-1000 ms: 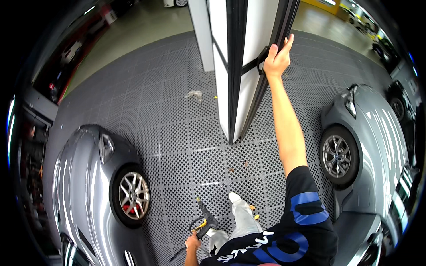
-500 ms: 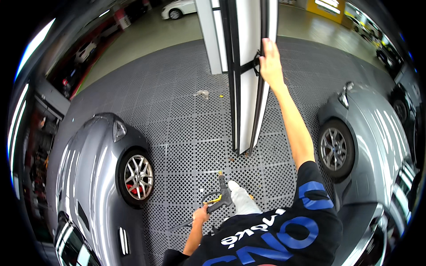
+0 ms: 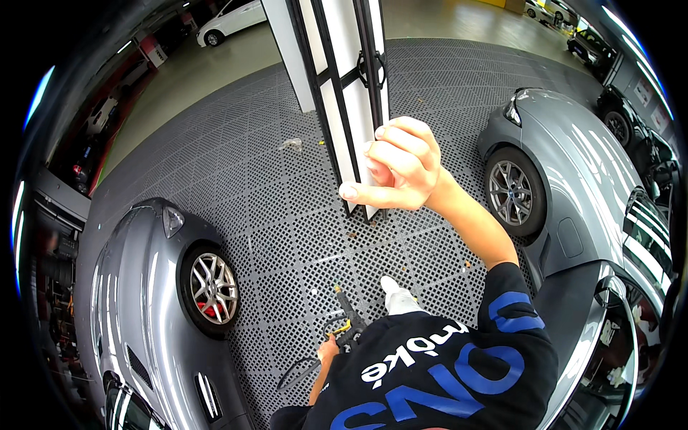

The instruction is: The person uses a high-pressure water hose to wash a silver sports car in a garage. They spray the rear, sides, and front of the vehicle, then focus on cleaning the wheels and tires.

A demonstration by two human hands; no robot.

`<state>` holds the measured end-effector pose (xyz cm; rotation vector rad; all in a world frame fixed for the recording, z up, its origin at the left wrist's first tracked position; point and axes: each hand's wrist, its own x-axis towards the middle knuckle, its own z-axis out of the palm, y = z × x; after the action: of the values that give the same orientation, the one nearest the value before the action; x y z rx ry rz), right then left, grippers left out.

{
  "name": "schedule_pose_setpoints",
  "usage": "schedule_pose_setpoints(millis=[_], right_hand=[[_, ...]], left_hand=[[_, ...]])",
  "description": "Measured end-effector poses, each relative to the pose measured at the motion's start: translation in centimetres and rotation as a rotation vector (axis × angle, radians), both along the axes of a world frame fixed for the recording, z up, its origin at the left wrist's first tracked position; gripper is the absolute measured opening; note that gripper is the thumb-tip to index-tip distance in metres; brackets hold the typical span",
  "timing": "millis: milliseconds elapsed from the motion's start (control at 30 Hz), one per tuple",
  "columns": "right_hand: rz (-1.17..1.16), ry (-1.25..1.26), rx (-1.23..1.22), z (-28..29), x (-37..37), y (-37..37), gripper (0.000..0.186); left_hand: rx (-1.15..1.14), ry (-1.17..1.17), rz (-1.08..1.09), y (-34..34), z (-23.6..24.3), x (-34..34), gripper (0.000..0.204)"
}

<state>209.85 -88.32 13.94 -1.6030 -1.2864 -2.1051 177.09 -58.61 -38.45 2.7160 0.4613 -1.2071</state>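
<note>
A black spray gun (image 3: pixel 350 318) with yellow parts hangs low at my left side, its narrow nozzle pointing ahead. My left hand (image 3: pixel 327 350) grips it by the rear, and a dark hose (image 3: pixel 285 380) curves away behind. In front of me stands a tall folding door (image 3: pixel 345 43) of white panels in black frames, folded together. A black handle (image 3: pixel 372 71) sits on its near edge. My right hand (image 3: pixel 401 165) is raised before the lower part of the door, fingers half curled, thumb apart, holding nothing. Whether it touches the door I cannot tell.
A dark grey car (image 3: pixel 154 287) stands close on my left, a lighter grey car (image 3: pixel 573 179) on my right. Black grid tiles (image 3: pixel 287 236) cover the floor, with a crumpled clear scrap (image 3: pixel 291 145) on them. A white car (image 3: pixel 233 21) is parked beyond.
My right hand has come off the door's edge near the handle, moving down and nearer, and its fingers have curled. The view has shifted; the left hand keeps the spray gun.
</note>
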Motion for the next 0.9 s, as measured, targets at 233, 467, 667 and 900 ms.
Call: schedule_pose_setpoints(millis=[233,467,667,900], right_hand=[[0.143,0.142,-0.032,-1.2,1.9,-2.8,0.029],[0.784,1.526,0.488,-16.1,4.9,-2.3,0.032],[0.605,2.780,-0.206,-34.7,0.3,-1.1,0.051],[0.909,2.883,0.515,-39.1,-7.4,12.5,0.025]], left_hand=[[0.035,-0.005,0.090,-1.8,1.2,-0.1,0.036],[-0.003,-0.158,0.432,-5.5,5.7,2.6,0.055],[-0.160,-0.533,0.882,-10.1,10.1,6.6,0.045],[-0.357,-0.805,1.108,-15.2,15.3,12.0,0.051]])
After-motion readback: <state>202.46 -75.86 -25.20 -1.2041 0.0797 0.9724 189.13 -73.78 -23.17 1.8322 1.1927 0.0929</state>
